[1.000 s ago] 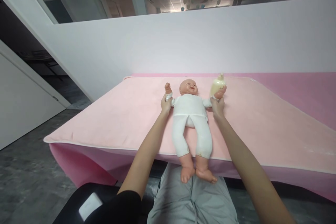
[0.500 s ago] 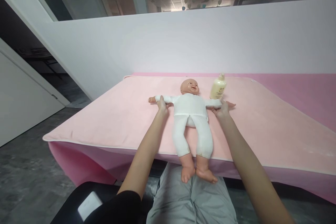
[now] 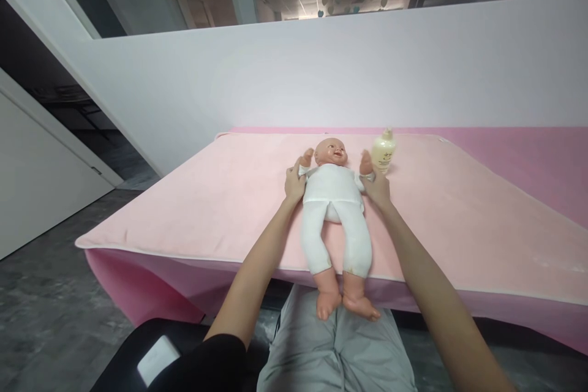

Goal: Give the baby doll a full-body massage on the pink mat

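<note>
A baby doll (image 3: 333, 184) with a white cloth body lies on its back on a pink padded mat (image 3: 193, 202), its bare feet reaching past the near edge. My left hand (image 3: 294, 182) is closed around the doll's arm on the left, near the wrist. On the other side, my right hand (image 3: 377, 188) grips the doll's other arm in the same way. Both doll arms are bent up, with their small hands raised beside the head. Just behind my right hand stands a pale yellow pump bottle (image 3: 383, 152), upright and partly covered at its base.
A white wall (image 3: 294, 79) with a window above it rises behind the table. Pink cloth (image 3: 151, 282) hangs from the table's front. At the lower left, a white object (image 3: 157, 360) lies on a black surface. A white door (image 3: 41, 165) is at the far left.
The doll's arms, stretched out to the sides before, are now bent up beside its head. Both my hands have moved inward with them. The bottle stays in place.
</note>
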A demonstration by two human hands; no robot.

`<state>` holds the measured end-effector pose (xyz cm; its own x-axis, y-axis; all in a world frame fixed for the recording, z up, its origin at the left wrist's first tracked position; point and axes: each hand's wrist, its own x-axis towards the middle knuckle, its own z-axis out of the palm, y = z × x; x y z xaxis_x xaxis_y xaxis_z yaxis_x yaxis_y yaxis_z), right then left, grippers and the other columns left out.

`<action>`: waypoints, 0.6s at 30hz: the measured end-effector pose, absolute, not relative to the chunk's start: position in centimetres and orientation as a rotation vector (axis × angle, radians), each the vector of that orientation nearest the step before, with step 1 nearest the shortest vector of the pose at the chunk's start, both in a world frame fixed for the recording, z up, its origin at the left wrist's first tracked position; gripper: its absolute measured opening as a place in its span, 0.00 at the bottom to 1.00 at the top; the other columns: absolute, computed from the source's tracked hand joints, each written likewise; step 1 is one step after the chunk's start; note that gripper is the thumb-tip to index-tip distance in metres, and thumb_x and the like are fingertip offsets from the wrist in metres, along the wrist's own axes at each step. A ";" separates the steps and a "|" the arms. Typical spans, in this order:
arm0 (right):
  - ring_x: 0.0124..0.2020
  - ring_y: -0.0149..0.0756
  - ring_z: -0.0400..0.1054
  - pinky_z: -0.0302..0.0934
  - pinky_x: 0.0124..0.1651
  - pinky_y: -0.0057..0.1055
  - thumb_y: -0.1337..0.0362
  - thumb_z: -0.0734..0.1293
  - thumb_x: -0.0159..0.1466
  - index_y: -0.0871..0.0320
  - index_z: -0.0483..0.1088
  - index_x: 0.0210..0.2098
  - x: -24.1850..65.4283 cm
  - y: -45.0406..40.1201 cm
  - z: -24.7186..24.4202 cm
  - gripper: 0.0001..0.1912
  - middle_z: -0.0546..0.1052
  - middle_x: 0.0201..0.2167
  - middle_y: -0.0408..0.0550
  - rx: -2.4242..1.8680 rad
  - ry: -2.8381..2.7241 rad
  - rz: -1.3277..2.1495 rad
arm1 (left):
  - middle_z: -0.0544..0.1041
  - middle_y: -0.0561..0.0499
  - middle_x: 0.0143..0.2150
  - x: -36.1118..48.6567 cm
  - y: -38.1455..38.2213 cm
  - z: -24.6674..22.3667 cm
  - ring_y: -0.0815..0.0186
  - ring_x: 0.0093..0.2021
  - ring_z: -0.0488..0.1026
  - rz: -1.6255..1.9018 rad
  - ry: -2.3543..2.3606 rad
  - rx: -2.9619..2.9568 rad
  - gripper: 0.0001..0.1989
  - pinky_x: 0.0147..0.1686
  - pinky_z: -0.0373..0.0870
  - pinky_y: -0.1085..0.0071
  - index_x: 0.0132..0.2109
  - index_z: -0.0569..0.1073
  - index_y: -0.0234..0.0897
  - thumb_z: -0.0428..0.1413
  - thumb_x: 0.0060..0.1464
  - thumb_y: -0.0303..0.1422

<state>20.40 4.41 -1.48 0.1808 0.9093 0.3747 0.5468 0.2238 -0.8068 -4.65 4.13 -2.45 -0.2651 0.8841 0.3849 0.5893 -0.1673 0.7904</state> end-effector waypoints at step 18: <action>0.44 0.45 0.66 0.60 0.41 0.35 0.62 0.61 0.59 0.55 0.65 0.54 19.3 2.7 -0.6 0.23 0.73 0.45 0.52 -1.498 -1.720 0.329 | 0.72 0.48 0.56 -5.2 4.8 -3.0 0.55 0.56 0.67 1.449 1.548 1.866 0.30 0.56 0.64 0.59 0.63 0.62 0.41 0.48 0.51 0.25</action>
